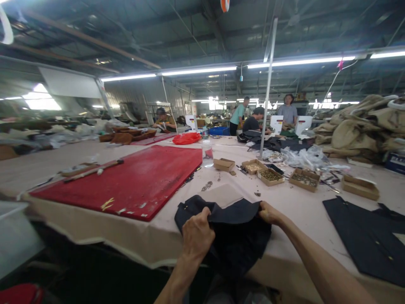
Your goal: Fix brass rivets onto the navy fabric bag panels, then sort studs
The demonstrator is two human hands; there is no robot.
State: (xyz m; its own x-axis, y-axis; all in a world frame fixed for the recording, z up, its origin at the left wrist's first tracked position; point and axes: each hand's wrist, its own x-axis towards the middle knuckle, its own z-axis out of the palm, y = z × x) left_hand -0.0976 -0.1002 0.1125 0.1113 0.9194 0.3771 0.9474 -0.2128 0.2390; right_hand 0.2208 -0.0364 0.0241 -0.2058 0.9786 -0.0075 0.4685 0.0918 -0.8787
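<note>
A black fabric bag (pixel 236 249) hangs partly over the near edge of the table, its mouth held spread apart. My left hand (pixel 198 233) is closed around the near rim, with thumb and fingers pinching the cloth. At the right end of the opening, my right hand (pixel 269 212) grips the edge of the same bag. A small brass-coloured fitting shows on the bag's left corner. Behind it a beige flat piece (pixel 221 195) lies on the table. The inside of the bag is dark and cannot be made out.
A red board (pixel 133 177) covers the table's left part, with a hammer-like tool (pixel 95 170) on it. Small cardboard boxes (pixel 271 176) of metal fittings stand beyond the bag. Dark fabric pieces (pixel 367 236) lie at right, near a metal pole (pixel 268 93). Several people work farther back.
</note>
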